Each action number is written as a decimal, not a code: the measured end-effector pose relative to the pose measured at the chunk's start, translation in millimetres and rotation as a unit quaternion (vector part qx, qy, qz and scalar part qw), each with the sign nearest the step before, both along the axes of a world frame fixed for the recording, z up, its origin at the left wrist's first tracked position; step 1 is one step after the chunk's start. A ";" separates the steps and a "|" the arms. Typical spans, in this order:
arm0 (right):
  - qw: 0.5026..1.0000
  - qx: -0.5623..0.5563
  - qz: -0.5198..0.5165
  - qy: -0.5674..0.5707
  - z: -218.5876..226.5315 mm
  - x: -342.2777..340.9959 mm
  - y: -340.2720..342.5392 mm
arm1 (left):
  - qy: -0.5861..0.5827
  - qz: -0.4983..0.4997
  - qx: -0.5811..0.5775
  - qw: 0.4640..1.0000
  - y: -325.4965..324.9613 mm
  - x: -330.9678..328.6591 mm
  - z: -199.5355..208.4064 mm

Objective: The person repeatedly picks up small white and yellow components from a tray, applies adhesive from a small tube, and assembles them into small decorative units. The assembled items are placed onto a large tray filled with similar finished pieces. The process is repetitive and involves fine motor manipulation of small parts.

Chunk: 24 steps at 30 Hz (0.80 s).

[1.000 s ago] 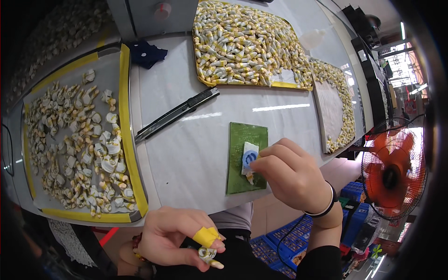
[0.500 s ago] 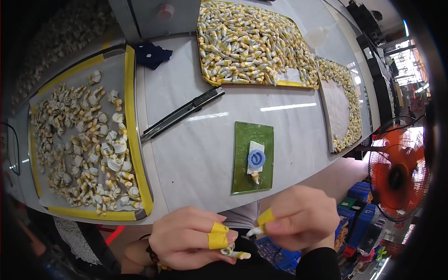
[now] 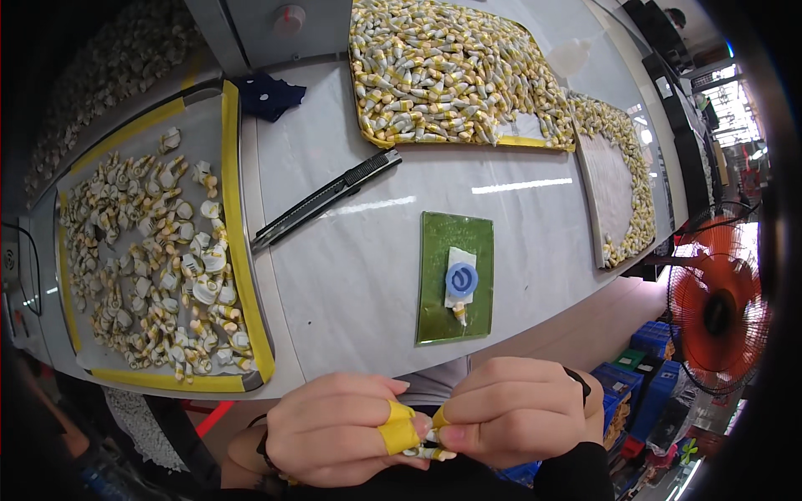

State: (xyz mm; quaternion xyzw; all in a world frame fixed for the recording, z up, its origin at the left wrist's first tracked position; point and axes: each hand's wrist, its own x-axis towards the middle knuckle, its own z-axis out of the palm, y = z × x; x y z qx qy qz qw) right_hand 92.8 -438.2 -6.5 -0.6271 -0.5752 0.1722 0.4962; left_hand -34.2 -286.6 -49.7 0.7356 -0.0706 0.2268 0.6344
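Observation:
My left hand (image 3: 338,430) is closed around a small white figure-like piece (image 3: 434,453) with a peach-coloured end and a grey part. My right hand (image 3: 518,413) meets it, thumb and forefinger pinched on a tiny white bit against the piece; the fingers hide most of this contact. Yellow tape wraps a finger of each hand. Beyond the hands, at the table's near edge, lies a green glossy plate (image 3: 433,292). On it sit a white pad (image 3: 456,254), a blue round mould-like disc (image 3: 461,280) and another small white-and-yellow piece (image 3: 460,315).
A yellow-taped tray (image 3: 264,351) of loose white pieces stands left. At the back are a tray (image 3: 535,148) packed with similar pieces and a partly filled board (image 3: 606,179). A black utility knife (image 3: 327,199) lies between; an orange fan (image 3: 717,309) is right.
My right hand has moved left and slightly down, bringing its pinched white bit against the piece in my left hand. The left hand has shifted only a little.

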 end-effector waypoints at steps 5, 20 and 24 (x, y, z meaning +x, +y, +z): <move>1.000 0.011 0.015 0.005 -3.0 0.4 1.9 | -0.017 0.004 0.007 1.000 0.4 -1.0 -2.1; 1.000 -0.001 -0.016 0.020 -0.1 -4.9 1.3 | -0.023 0.006 0.025 0.999 -1.3 -0.1 0.8; 0.999 0.041 -0.018 0.022 -7.3 -4.1 -0.5 | -0.043 0.013 0.003 0.999 -4.0 2.8 -0.2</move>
